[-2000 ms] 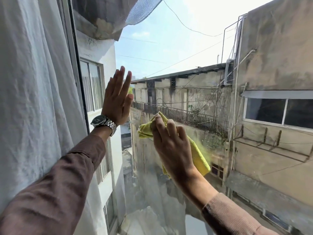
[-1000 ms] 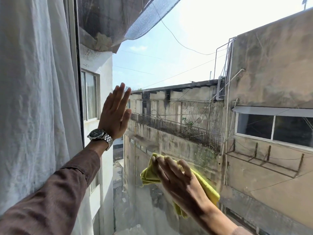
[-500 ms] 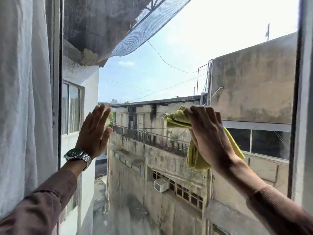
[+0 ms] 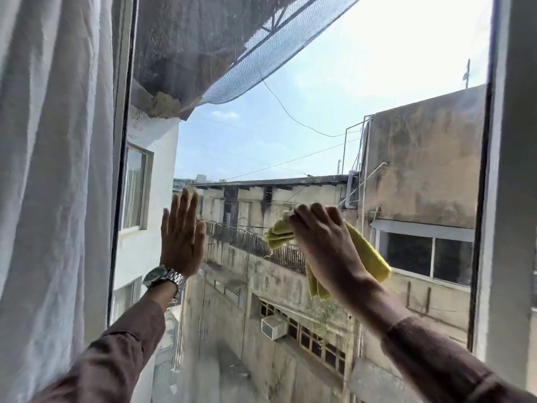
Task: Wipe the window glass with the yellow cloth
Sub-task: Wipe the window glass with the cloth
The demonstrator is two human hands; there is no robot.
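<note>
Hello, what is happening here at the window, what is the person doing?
A person is cleaning the window glass from inside. The right hand presses a crumpled yellow cloth flat against the pane, about mid-height and right of centre. The left hand, with a metal wristwatch, rests open-palmed on the glass near the left frame, beside a white curtain. The lower pane looks hazy.

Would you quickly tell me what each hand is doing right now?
Left hand: open, flat against the window glass, empty.
Right hand: pressing the crumpled yellow cloth to the glass.
</note>
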